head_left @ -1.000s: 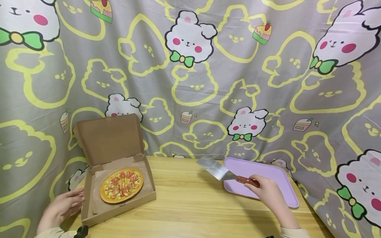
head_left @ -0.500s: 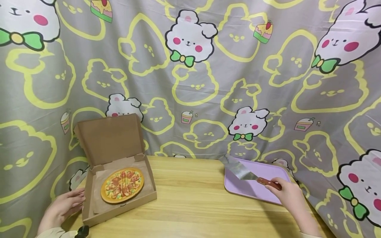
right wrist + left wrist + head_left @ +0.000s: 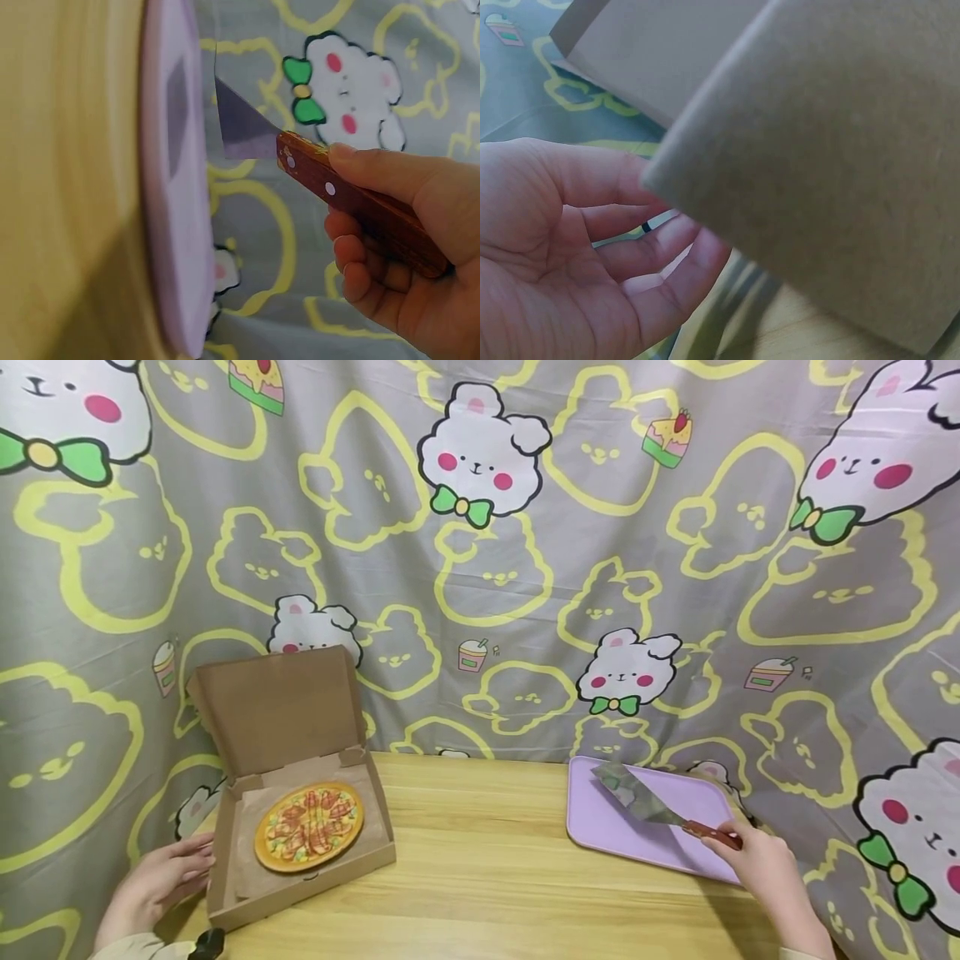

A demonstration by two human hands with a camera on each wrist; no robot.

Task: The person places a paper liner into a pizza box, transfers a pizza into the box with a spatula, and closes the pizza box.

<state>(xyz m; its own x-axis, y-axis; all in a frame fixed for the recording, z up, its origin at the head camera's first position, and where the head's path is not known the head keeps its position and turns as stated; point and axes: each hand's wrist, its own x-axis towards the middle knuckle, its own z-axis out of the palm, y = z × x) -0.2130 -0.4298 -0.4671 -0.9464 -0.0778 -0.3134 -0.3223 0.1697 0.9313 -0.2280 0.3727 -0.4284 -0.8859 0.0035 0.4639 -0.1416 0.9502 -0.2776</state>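
Note:
My right hand (image 3: 767, 862) grips a spatula (image 3: 358, 198) by its riveted wooden handle, thumb along the top. The broad metal blade (image 3: 636, 793) is raised over a lilac tray (image 3: 592, 832), and the right wrist view shows a gap between them. Nothing lies on the blade. At the left, my left hand (image 3: 159, 883) rests its loosely bent fingers against the outer side of a cardboard pizza box (image 3: 832, 165). The box's lid (image 3: 283, 712) stands up. Inside, on brown paper (image 3: 247, 827), sits a round pizza (image 3: 309, 827) with red and green toppings.
Both the box and the tray stand on a light wooden table (image 3: 457, 860). A grey curtain (image 3: 517, 602) printed with rabbits hangs close behind the table and round both sides. The tray's far edge is near the curtain.
My right hand has moved right with the spatula, carrying the blade from the tray's left edge to over the tray. The left hand, box and pizza have stayed in place.

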